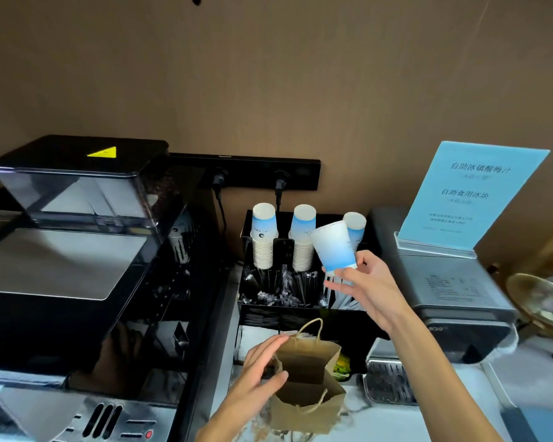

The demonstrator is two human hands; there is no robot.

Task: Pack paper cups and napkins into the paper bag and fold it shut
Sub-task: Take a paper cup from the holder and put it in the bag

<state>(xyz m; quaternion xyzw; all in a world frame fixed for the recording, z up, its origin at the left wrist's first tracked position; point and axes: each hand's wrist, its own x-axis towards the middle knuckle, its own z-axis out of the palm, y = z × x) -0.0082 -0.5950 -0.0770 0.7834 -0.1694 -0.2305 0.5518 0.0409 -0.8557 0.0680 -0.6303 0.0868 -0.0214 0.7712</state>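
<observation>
A big black coffee machine point(77, 266) with a shiny, boxy body is seen on the left. A flat grey metal panel lies on its top, and a clear plastic bean box point(77, 186) with a black lid is set above that. A smaller grey machine point(454, 291) with rounded corners is seen on the right, and a light blue sign point(473, 196) in a clear stand is propped on it.

A black organiser point(300, 282) with square slots is placed between the two machines. Three stacks of paper cups point(302, 237) are stood upside down in its back slots. The cups are white and blue, smooth, and ribbed at the rims. Dark crinkly packets are kept in the front slots.

A brown paper bag point(307, 387) is stood open on the pale marbled desk point(428, 422), just in front of the organiser. It is made of rough kraft paper and has twisted paper handles. Its left edge is touched by the left hand point(259, 374), whose fingers are kept fairly straight, with the thumb at the bag's mouth.

One paper cup point(332, 247) is held in the air above the bag, upside down and tilted. Its rim is pinched by the fingers of the right hand point(367, 288).
</observation>
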